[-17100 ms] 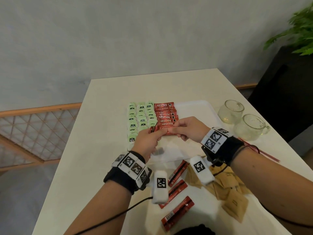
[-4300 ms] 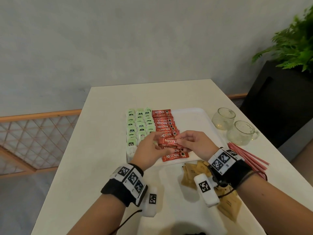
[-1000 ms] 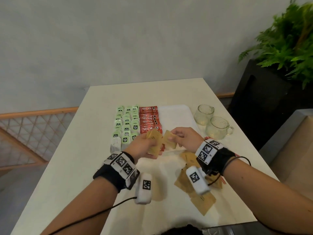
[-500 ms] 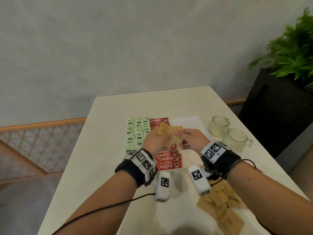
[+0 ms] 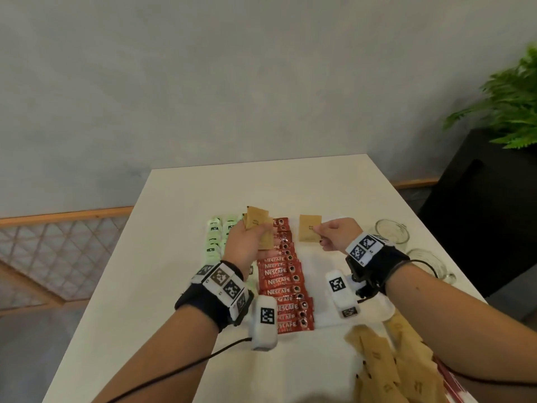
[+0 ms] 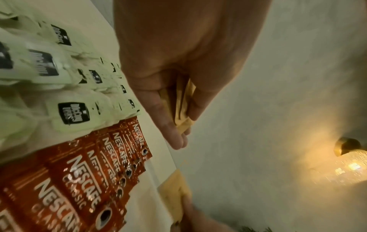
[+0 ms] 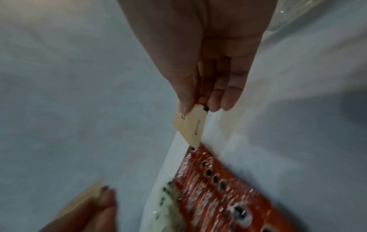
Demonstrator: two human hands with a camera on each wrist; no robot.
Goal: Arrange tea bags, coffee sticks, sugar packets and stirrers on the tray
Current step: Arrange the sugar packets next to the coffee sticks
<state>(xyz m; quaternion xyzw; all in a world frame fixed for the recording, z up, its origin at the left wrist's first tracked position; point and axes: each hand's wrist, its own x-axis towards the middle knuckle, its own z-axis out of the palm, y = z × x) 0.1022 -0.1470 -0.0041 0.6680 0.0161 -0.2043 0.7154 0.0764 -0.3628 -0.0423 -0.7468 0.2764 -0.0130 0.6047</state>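
My left hand (image 5: 247,242) grips a small stack of brown sugar packets (image 5: 257,222) above the rows on the white tray (image 5: 319,274). My right hand (image 5: 334,234) pinches one brown sugar packet (image 5: 310,232) by its corner over the tray's far end, right of the coffee sticks. Red coffee sticks (image 5: 283,280) lie in an overlapping column beside the green tea bags (image 5: 215,237). The left wrist view shows the left hand's fingers (image 6: 174,125) curled round the stack (image 6: 182,109). In the right wrist view the single packet (image 7: 189,125) hangs from the right hand's fingertips (image 7: 198,100).
Loose sugar packets (image 5: 386,365) are piled on the table at the near right, with red stirrers (image 5: 453,382) partly under my right arm. Two glass cups (image 5: 390,231) stand right of the tray. A black planter (image 5: 488,205) with a fern stands off the table's right edge.
My hands have separated: the right one drew a single sugar packet off the stack and moved it right over the tray, while the left keeps the rest of the stack.
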